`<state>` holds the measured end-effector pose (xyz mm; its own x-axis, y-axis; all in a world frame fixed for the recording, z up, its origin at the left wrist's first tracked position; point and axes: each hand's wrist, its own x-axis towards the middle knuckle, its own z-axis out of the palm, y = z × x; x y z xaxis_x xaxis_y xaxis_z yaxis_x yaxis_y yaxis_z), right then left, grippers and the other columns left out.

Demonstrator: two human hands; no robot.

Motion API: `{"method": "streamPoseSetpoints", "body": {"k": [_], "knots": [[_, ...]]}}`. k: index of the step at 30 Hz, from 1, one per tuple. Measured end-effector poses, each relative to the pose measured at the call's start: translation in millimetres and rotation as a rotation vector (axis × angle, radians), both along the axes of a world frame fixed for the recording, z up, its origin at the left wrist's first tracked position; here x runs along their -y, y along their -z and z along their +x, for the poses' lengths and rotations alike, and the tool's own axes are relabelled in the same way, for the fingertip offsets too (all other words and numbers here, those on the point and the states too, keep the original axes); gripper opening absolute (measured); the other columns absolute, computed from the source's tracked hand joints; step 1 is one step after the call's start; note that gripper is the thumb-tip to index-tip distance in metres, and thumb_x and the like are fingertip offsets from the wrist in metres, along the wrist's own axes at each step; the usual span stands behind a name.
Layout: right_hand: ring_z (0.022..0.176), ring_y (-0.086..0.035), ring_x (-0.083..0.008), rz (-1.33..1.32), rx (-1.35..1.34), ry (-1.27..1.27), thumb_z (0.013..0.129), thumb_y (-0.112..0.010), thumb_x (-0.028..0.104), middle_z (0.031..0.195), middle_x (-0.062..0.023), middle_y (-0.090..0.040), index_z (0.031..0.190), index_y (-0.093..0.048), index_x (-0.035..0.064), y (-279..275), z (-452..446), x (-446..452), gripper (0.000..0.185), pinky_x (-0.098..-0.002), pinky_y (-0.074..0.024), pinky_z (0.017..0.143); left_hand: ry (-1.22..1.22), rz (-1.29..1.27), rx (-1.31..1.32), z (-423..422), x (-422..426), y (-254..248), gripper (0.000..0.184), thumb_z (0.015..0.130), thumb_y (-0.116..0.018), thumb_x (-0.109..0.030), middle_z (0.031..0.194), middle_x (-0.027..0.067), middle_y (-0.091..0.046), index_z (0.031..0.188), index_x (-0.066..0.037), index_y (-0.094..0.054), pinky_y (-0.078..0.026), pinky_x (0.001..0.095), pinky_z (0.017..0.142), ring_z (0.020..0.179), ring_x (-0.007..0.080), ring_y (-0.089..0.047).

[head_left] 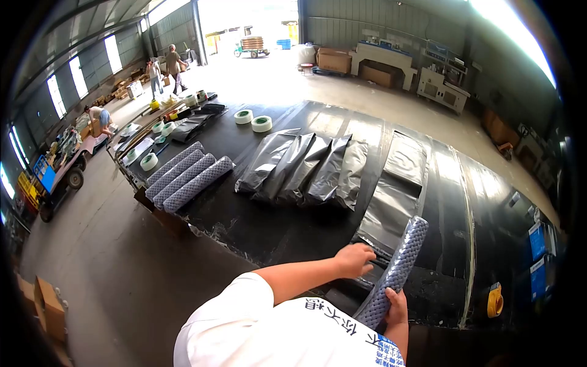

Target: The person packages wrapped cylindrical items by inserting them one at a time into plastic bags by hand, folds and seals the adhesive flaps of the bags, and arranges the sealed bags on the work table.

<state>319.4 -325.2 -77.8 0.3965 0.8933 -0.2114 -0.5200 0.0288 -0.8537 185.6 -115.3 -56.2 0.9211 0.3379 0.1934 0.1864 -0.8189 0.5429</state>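
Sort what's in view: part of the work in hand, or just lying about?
Likely in use:
- quilted roll in right hand
- flat black bag near left hand
- three similar rolls
- black plastic packages

Probably lying about:
- yellow item
- blue packs
- cardboard box

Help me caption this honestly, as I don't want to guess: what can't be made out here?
All in the head view:
- Lower end of the quilted roll: hidden behind the white shirt.
- Some fingers of the right hand: behind the roll.
- Contents of the row of filled bags: covered by opaque film.
- Lettering on the blue packs: too small and blurred.
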Motion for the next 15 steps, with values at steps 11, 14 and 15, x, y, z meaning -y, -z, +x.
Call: {"method": "streamPoseSetpoints", "body": {"k": [11, 14, 15], "knots": [[0.086, -0.063, -0.0169, -0.304, 0.106, -0.006, 0.082, -0.073, 0.024, 0.101, -0.0088, -0.065, 0.121, -0.057, -0.0044, -13.1, 36.6, 49.7, 0.051, -0.0327, -0.0530, 0.082, 0.003, 0.248, -0.240, 3.2, -6.7, 43.2, 0.045, 0.086, -0.068, -0.032, 0.147, 0.0086, -0.048, 0.124, -0.009, -0.063, -0.033, 0.0445, 0.112, 0.141, 0.0303, -0.036], [0.092, -0.063, -0.0183, -0.304, 0.140, 0.019, 0.080, -0.074, 0.024, 0.107, -0.0108, -0.065, 0.126, -0.055, -0.0056, -6.7, 23.0, 65.2, 0.057, -0.0329, -0.0517, 0.088, 0.026, 0.190, -0.232, -9.9, -20.0, 49.6, 0.039, 0.085, -0.070, -0.028, 0.140, 0.0077, -0.055, 0.119, -0.008, -0.066, -0.035, 0.0432, 0.110, 0.136, 0.0282, -0.043], [0.094, -0.063, -0.0188, -0.284, 0.163, 0.022, 0.080, -0.074, 0.024, 0.109, -0.0115, -0.065, 0.127, -0.054, -0.0060, -9.7, 24.5, 67.1, 0.060, -0.0330, -0.0512, 0.090, 0.014, 0.199, -0.188, -3.0, -25.9, 45.2, 0.038, 0.085, -0.070, -0.027, 0.137, 0.0075, -0.057, 0.117, -0.008, -0.067, -0.036, 0.0429, 0.110, 0.134, 0.0281, -0.045]]}}
